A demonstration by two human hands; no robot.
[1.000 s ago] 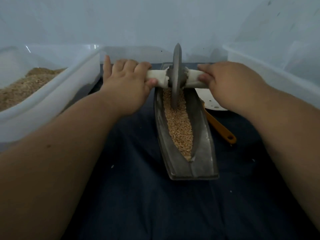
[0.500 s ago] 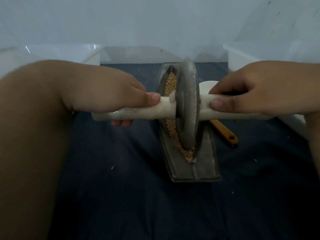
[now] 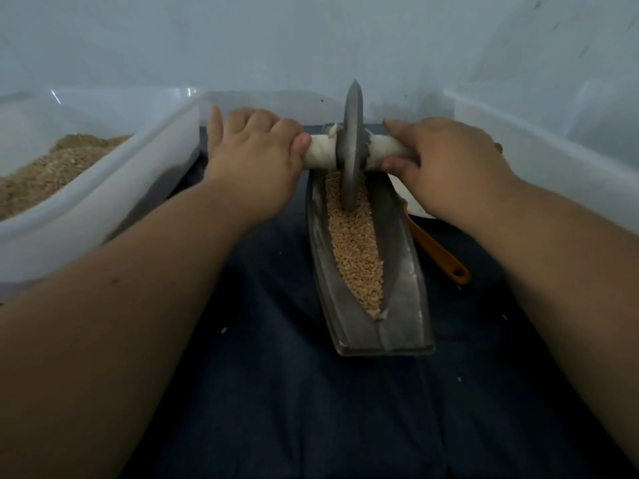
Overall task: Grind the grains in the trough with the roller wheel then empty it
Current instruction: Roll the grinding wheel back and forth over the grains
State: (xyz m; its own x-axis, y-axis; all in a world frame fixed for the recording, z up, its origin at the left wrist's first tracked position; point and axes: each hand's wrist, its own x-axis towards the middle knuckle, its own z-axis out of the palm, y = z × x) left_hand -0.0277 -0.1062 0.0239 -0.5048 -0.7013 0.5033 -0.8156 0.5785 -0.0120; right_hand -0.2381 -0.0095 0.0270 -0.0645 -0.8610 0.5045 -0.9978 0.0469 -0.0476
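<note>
A long grey metal trough (image 3: 408, 305) lies on the dark cloth, its groove filled with tan grains (image 3: 356, 250). The grey roller wheel (image 3: 351, 146) stands upright in the groove at the trough's far end, on a white axle handle. My left hand (image 3: 256, 157) grips the handle's left side, and my right hand (image 3: 446, 160) grips its right side. Both arms are stretched forward.
A translucent plastic bin (image 3: 103, 209) with ground grain stands at the left. Another white bin (image 3: 553, 146) stands at the right. An orange-handled tool (image 3: 442, 257) lies beside the trough's right edge. Dark blue cloth (image 3: 276, 392) covers the surface near me.
The wheel has rolled from the trough's near end to its far end, and both hands have moved away from me with it. The grains in the near half are uncovered again.
</note>
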